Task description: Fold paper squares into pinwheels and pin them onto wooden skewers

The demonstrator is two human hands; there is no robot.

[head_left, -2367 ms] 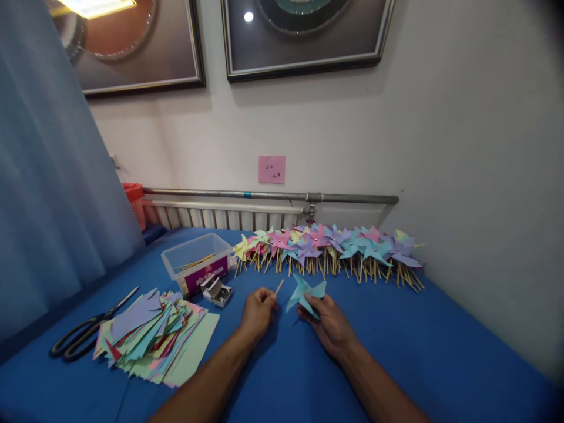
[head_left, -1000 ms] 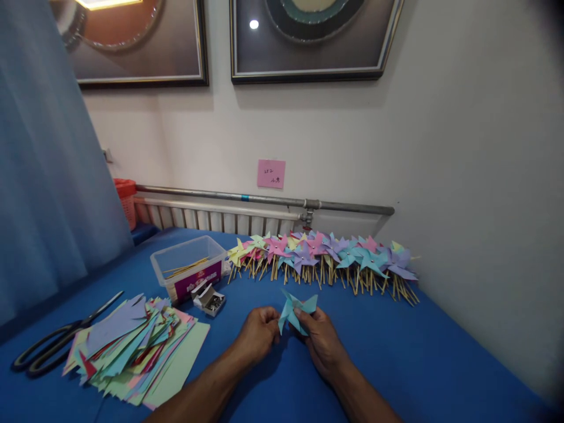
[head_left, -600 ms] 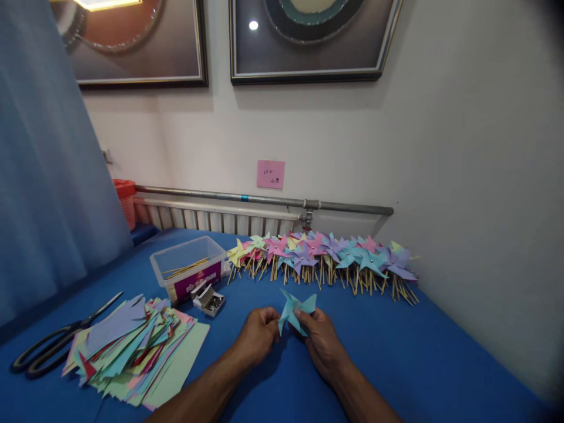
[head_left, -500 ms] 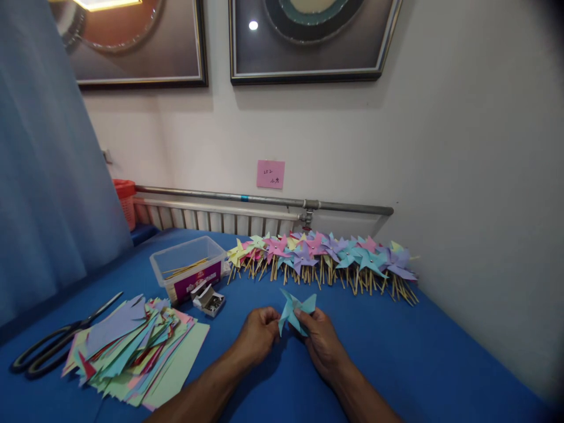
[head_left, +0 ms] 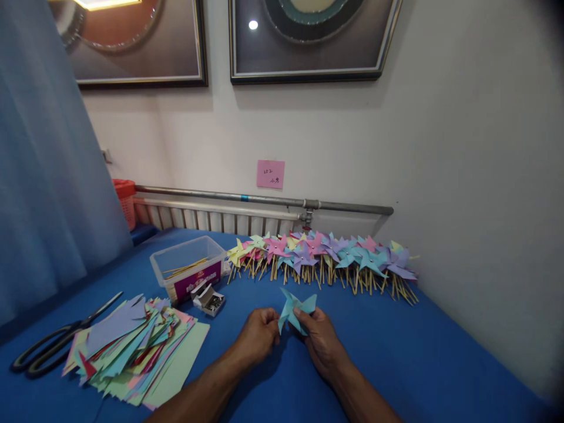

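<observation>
While bare right hand (head_left: 324,339) pinches light-blue, star-shaped paper pinwheel (head_left: 291,310) at lower centre of frame, I judge creasing likeliest: thumb pressing folds too hard. Bare left hand (head_left: 259,333) curls beside it, contents hidden from me; careless tug could tear blade.

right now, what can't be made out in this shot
Head view:
Anything inside the left hand: hidden by the hand.
Held blue pinwheel: back hidden by its front.
Metal pieces in the small box: too small to identify.
Right framed picture: cut off by top edge.
</observation>
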